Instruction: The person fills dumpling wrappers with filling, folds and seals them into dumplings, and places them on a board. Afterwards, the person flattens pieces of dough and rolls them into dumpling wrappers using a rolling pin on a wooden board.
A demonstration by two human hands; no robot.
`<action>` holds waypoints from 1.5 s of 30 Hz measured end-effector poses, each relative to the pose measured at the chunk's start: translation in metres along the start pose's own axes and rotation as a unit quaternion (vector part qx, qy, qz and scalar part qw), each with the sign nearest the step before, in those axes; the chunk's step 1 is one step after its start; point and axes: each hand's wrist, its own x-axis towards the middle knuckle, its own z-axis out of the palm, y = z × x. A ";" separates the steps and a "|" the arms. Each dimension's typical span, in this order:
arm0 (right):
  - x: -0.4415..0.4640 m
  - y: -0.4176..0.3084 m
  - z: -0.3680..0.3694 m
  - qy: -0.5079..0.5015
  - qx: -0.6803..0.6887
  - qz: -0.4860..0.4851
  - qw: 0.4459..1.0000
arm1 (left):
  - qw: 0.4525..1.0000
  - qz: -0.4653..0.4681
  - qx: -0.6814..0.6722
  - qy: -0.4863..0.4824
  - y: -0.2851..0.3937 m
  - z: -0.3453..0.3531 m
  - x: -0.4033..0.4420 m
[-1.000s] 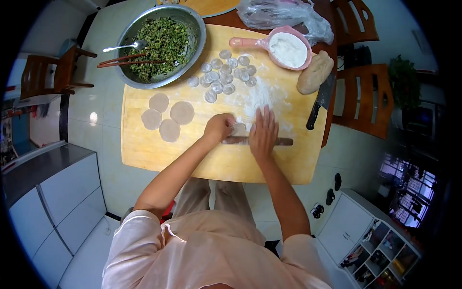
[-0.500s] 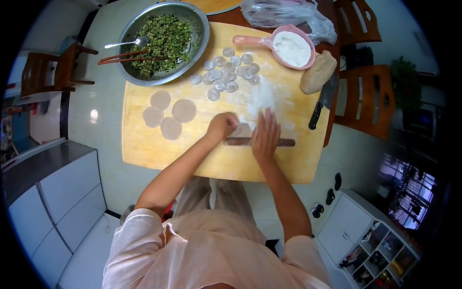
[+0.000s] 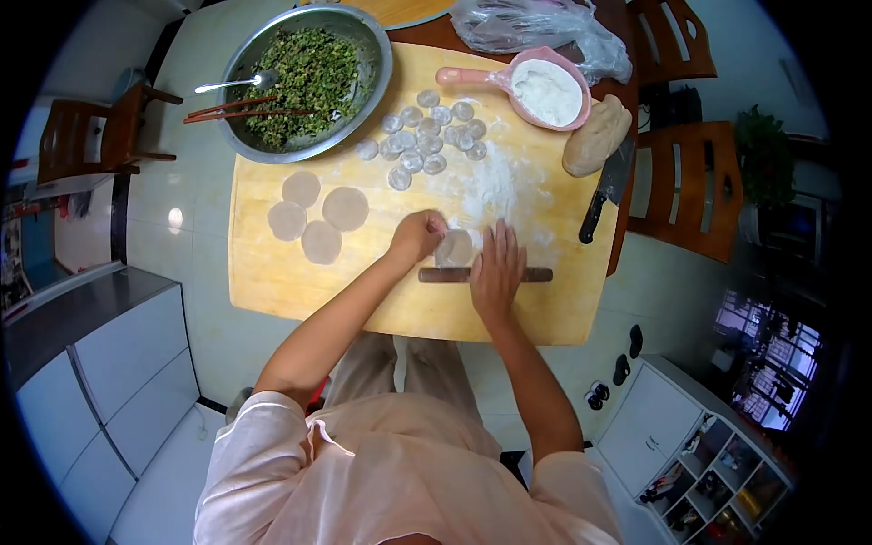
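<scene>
My left hand [image 3: 419, 235] pinches the upper left edge of a thin dough wrapper [image 3: 455, 248] on the wooden board [image 3: 381, 304]. Under my right hand [image 3: 497, 268], whose fingers lie stretched out and flat, is a dark rolling pin [image 3: 444, 274]. The pin lies crosswise along the wrapper's near edge. Several rolled wrappers [image 3: 345, 210] rest on the board to the left. Beyond my hands are several small floured dough discs [image 3: 411, 162] and a patch of loose flour [image 3: 491, 186].
A metal bowl [image 3: 385, 73] of green filling, with spoon and chopsticks, stands at the back left. At the back right are a pink scoop [image 3: 468, 76] of flour, a dough lump [image 3: 595, 136], a knife [image 3: 592, 216] and a plastic bag [image 3: 545, 25].
The rolling pin and my right hand have shifted slightly toward my body, and more of the wrapper shows. My left hand remains at the wrapper's edge.
</scene>
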 end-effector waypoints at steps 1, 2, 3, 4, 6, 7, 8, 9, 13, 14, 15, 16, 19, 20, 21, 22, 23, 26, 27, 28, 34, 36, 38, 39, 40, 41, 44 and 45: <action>0.017 0.001 0.002 0.016 -0.012 -0.006 1.000 | 0.999 0.022 0.045 -0.007 0.009 0.002 -0.006; 0.037 0.002 0.003 0.029 -0.024 -0.010 0.999 | 0.990 0.061 0.125 0.028 0.028 0.003 -0.012; 0.056 0.003 0.005 0.042 -0.035 -0.015 0.998 | 0.972 0.100 0.204 0.062 0.051 0.006 -0.019; 0.075 0.003 0.007 0.046 -0.035 0.000 0.998 | 0.945 0.139 0.281 0.096 0.065 0.013 -0.020; 0.098 0.002 0.008 0.053 -0.034 0.032 0.998 | 0.920 0.115 0.363 0.093 0.069 0.023 -0.008; 0.096 0.004 0.012 0.047 -0.033 0.024 0.998 | 0.913 0.102 0.386 0.077 0.072 0.022 -0.004; 0.085 0.005 0.015 0.046 -0.027 0.018 0.998 | 0.906 0.090 0.408 0.063 0.076 0.021 -0.002; 0.058 0.005 0.014 0.042 -0.024 0.013 0.999 | 0.907 0.113 0.398 0.077 0.073 0.018 -0.005; -0.025 0.001 -0.011 -0.015 -0.017 -0.018 1.000 | 0.988 0.056 0.087 0.115 0.028 0.005 -0.005; -0.031 0.000 -0.011 -0.017 -0.021 -0.021 0.999 | 0.995 0.029 0.033 0.086 0.012 0.003 -0.006; -0.031 0.001 -0.011 -0.016 -0.025 -0.023 0.999 | 0.998 0.006 -0.022 0.056 0.001 0.001 -0.006; -0.019 0.001 -0.011 -0.010 -0.023 -0.026 0.999 | 0.997 -0.019 -0.076 0.026 -0.005 0.001 -0.005; 0.039 0.002 -0.003 0.013 -0.015 -0.017 1.000 | 0.977 0.085 0.182 0.074 0.040 0.007 -0.023; 0.060 0.001 -0.001 0.029 -0.015 -0.005 0.999 | 0.947 0.122 0.275 0.109 0.063 0.012 -0.029; 0.073 0.001 0.001 0.045 -0.014 0.005 0.999 | 0.930 0.121 0.325 0.122 0.070 0.017 -0.023; 0.075 0.001 0.002 0.043 -0.013 0.009 0.999 | 0.921 0.113 0.358 0.106 0.072 0.019 -0.018; 0.077 0.002 0.003 0.042 -0.013 0.014 0.999 | 0.910 0.106 0.392 0.090 0.074 0.019 -0.013; 0.039 0.004 0.003 0.025 -0.014 0.005 1.000 | 0.916 0.114 0.365 0.119 0.075 0.013 -0.014; 0.010 0.004 0.005 0.014 -0.015 -0.002 1.000 | 0.931 0.108 0.318 0.146 0.065 0.012 -0.013; -0.012 0.008 0.003 0.018 -0.007 -0.033 0.999 | 0.942 0.100 0.269 0.171 0.052 0.009 -0.012; 0.039 0.004 0.000 0.022 -0.024 -0.022 0.999 | 0.985 0.042 0.150 0.071 0.041 0.009 -0.015; 0.081 0.004 0.005 0.048 -0.024 0.002 0.999 | 0.940 0.107 0.296 0.133 0.069 0.021 -0.017; 0.095 0.007 0.010 0.048 -0.032 0.016 0.998 | 0.928 0.084 0.347 0.111 0.077 0.026 -0.004; 0.097 0.007 0.010 0.049 -0.037 0.023 0.998 | 0.920 0.073 0.371 0.100 0.079 0.026 0.000; 0.085 0.007 0.012 0.045 -0.035 0.015 0.998 | 0.925 0.082 0.349 0.127 0.077 0.026 -0.001; 0.057 0.008 0.015 0.041 -0.034 0.008 0.999 | 0.929 0.093 0.324 0.154 0.073 0.026 -0.005; -0.018 0.007 0.001 0.010 -0.015 -0.037 0.999 | 0.976 0.047 0.102 0.189 0.040 0.016 -0.001; -0.026 0.008 0.001 0.006 -0.019 -0.043 0.999 | 0.986 0.022 0.006 0.167 0.014 0.013 0.006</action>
